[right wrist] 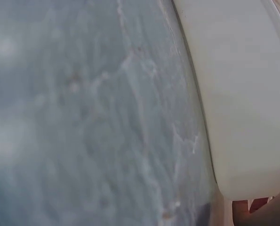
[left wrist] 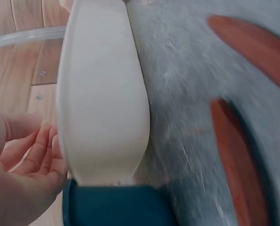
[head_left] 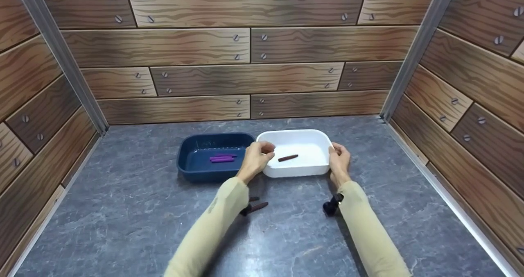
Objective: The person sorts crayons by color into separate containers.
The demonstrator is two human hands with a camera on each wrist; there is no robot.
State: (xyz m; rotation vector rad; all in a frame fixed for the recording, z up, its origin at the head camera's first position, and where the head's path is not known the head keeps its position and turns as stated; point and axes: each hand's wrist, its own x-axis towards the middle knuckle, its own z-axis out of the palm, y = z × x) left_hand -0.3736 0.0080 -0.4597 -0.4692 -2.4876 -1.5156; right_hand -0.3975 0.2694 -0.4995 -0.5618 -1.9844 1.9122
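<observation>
A white dish [head_left: 297,171] stands on the grey table with one brown crayon [head_left: 288,158] lying inside it. Against its left side is a dark blue dish [head_left: 186,174] holding several purple crayons [head_left: 222,160]. My left hand [head_left: 256,157] hovers over the left rim of the white dish, fingers loosely bent, with nothing visible between them. At the right end, my right hand [head_left: 339,159] grips the white dish's rim, the thumb near the edge. The left wrist view shows the outer wall of the white dish [left wrist: 104,94] beside my bent fingers.
Two more brown crayons [head_left: 259,206] lie on the table in front of the dishes, partly hidden by the left sleeve. A black wrist camera [head_left: 330,207] sits under the right cuff. Wood-patterned walls [head_left: 249,43] enclose the back and both sides.
</observation>
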